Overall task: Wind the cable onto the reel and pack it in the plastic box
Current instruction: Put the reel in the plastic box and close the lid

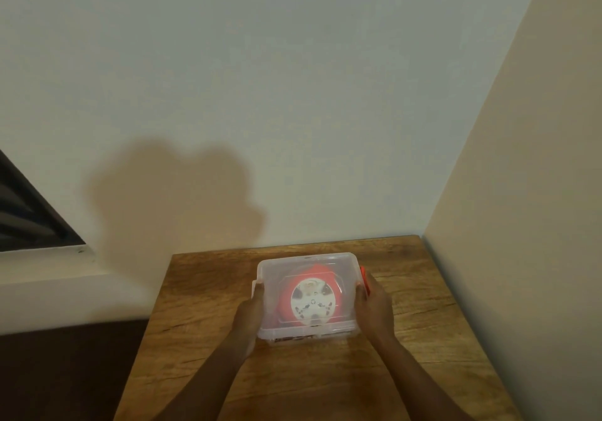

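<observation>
A clear plastic box (pixel 273 267) with its lid on stands on the wooden table (pixel 202 306). Through the lid I see a red cable reel (pixel 286 303) with a white hub lying flat inside. My left hand (pixel 250 309) presses against the box's left side. Against the right side rests my right hand (pixel 373 303), next to an orange latch (pixel 364 277). The cable itself is hidden under the lid's haze.
The table sits in a corner, with a pale wall behind it and a beige wall (pixel 521 192) on the right. A dark window frame (pixel 29 212) is at the left. Dark floor lies beyond the table's left edge.
</observation>
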`<state>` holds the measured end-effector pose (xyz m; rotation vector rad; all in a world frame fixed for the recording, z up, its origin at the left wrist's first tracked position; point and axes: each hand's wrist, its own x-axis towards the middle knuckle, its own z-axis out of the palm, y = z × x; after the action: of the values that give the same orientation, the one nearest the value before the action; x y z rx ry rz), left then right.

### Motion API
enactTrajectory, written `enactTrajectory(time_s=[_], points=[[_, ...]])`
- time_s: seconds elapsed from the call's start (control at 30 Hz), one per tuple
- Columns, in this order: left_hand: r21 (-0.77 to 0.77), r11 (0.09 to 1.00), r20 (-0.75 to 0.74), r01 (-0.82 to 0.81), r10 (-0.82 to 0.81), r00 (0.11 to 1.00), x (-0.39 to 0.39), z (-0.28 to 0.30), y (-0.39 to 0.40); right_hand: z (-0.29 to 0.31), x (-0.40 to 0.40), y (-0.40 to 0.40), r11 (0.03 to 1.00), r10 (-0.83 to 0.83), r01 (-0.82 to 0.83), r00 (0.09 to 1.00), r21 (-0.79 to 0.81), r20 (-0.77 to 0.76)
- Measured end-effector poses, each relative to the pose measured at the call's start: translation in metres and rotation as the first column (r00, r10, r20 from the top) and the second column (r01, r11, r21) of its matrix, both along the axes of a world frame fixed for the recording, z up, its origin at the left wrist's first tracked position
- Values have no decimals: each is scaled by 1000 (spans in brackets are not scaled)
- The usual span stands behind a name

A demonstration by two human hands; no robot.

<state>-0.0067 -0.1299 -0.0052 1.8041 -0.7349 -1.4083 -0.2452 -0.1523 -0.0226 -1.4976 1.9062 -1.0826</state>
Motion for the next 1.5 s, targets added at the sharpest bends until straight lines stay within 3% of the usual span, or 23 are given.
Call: enactTrajectory(time_s=[0.1, 0.2, 0.33, 0.5, 0.6, 0.77, 0.93, 1.07, 1.23, 1.5], points=[[11, 1000, -152, -16, 18, 988, 14, 2, 4, -1, -1, 0, 1000, 7, -7, 1000, -9, 15], [97, 988, -305, -122, 146, 941, 29, -2, 6, -1, -1, 1, 1000, 23, -23, 1000, -17, 6], [100, 965, -402, -242, 261, 878, 43, -8, 2, -1, -1, 1, 1000, 18, -18, 999, -7, 33], [6, 962, -458, -272, 244, 855, 47, -4, -4, 0, -1, 1, 1000, 22, -22, 999, -3, 30], [-40, 966, -398, -255, 219, 891, 45, -1, -2, 0, -2, 1, 1000, 19, -19, 1000, 1, 18], [-195, 976, -157, -100, 69, 985, 35, -5, 3, -1, 1, 0, 1000, 4, -4, 1000, 0, 17], [-206, 977, -161, -56, 22, 987, 20, -8, 5, 0, 2, 1, 1000, 10, -10, 1000, 5, 5], [-245, 969, 144, 35, 0, 990, 10, -7, 2, 2, 3, 3, 1000, 4, -4, 1000, -3, 6], [-259, 951, 507, 167, -14, 862, -6, -1, 6, 2, 2, 5, 1000, 3, -3, 1000, 18, 13], [-297, 937, 475, 184, -22, 880, -12, 1, 10, 0, 0, 8, 1000, 18, -16, 994, -22, 109]])
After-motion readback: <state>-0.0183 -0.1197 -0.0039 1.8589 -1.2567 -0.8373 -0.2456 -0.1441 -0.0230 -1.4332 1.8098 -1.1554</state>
